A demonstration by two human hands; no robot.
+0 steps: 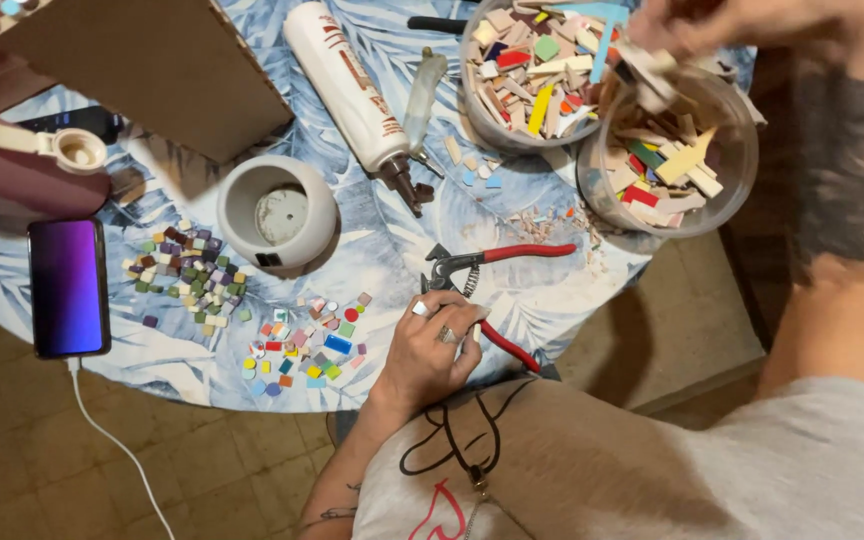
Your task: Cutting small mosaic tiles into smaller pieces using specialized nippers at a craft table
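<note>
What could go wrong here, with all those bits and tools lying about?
1. The round clear tub of broken tile pieces stands at the table's edge; the right hand moving above it might knock it off.
2. The pieces look sharp-edged and could nick fingers.
3. The black phone lies at the other edge, its white cable hanging to the floor; a snag might pull it down.
</note>
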